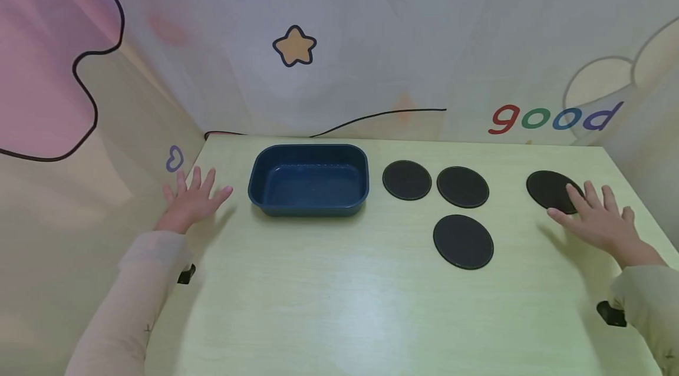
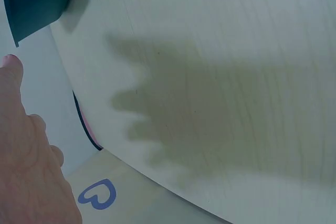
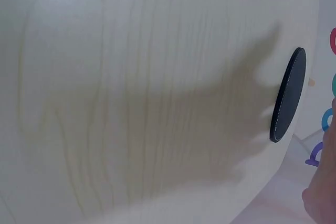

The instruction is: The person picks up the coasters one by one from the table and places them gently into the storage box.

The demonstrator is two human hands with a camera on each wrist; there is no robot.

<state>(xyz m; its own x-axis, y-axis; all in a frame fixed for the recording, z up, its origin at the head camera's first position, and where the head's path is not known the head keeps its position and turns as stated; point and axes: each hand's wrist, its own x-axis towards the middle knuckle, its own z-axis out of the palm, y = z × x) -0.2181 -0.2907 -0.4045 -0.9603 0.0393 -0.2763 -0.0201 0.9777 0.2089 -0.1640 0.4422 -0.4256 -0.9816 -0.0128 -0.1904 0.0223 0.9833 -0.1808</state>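
Note:
Spread fingers mark the left hand, which hovers above the table's left edge, left of a dark blue rectangular tray. The right hand is held over the table's right side, fingers apart, partly covering a round black coaster in the head view. That coaster, with a stitched rim, lies apart from the hand in the right wrist view. Three more black coasters lie right of the tray: one beside it, another to its right and one nearer the front. Both hands hold nothing.
The pale wood-grain table meets a printed cloth backdrop behind and at the sides. The backdrop bears a star and the word "good". Black straps show below the sleeves. Each hand casts a shadow on the table.

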